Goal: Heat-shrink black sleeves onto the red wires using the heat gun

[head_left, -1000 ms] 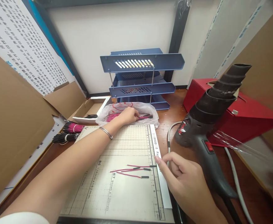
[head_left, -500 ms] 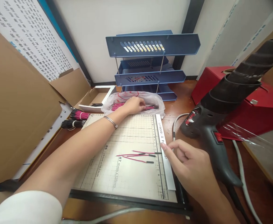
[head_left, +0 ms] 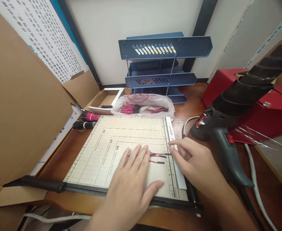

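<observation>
My left hand (head_left: 133, 179) lies flat on the gridded board of a paper trimmer (head_left: 95, 150), fingers stretched out over several thin red wires (head_left: 155, 154). Their black-sleeved ends (head_left: 160, 162) show to the right of the fingers; the other ends are hidden beneath the hand. At the board's right edge is my right hand (head_left: 191, 160), over the white label strip (head_left: 179, 176). Its thumb and index tips are close to each other, slightly apart, with nothing visible between them. One black wire end (head_left: 168, 154) reaches the strip just below that thumb.
Behind the board sits a plastic bag (head_left: 143, 110) of red and black wires. Wire bundles (head_left: 89, 116) and a small open box (head_left: 104, 99) are at left. Blue trays (head_left: 165, 48) stand behind. A heat gun (head_left: 224, 128) and red box (head_left: 247, 118) occupy the right.
My left hand has come back from the plastic bag and now lies over the wires on the board. My right hand stays by the strip, its index finger now stretched further out.
</observation>
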A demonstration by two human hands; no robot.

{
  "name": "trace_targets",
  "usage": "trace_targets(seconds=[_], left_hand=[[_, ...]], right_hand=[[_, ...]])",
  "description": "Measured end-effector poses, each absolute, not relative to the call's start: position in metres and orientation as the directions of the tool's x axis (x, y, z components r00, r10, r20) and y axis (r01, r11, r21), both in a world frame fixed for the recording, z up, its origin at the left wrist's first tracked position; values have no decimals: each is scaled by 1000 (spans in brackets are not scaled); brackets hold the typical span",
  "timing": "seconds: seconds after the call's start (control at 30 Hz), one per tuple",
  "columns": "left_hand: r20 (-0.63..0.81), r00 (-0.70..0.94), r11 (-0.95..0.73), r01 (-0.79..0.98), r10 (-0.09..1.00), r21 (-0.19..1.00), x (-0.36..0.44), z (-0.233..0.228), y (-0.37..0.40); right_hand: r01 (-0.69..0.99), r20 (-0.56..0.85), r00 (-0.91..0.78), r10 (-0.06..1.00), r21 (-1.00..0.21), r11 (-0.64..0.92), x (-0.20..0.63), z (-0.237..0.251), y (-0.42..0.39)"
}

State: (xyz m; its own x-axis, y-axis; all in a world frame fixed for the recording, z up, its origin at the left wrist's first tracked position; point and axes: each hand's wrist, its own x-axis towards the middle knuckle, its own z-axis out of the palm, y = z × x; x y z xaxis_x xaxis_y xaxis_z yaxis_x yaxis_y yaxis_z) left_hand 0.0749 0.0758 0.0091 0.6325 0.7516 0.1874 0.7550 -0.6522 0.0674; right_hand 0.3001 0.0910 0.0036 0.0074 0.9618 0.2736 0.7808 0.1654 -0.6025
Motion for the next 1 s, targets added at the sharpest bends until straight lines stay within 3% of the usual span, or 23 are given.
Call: trace_targets(seconds=[0.1, 0.27, 0.53, 0.77, 1.0], left_hand=[[233, 620, -643, 766, 749, 28, 85, -5, 68], [322, 626, -657, 754, 710, -15, 89, -11, 74], [426, 616, -668, 743, 663, -35, 87, -14, 76], [493, 579, -644, 763, 649, -49, 90, -16, 80], [496, 581, -641, 765, 645, -63, 90, -16, 79]], right_hand=[[822, 222, 39, 974, -562, 95, 295, 28, 112], [942, 42, 10, 999, -335, 4, 280, 65, 202], [988, -203, -151, 967, -53, 144, 274, 51, 304], [977, -201, -162, 966, 107, 186, 275, 35, 315], [966, -178, -176, 968, 161, 205, 277, 34, 318]])
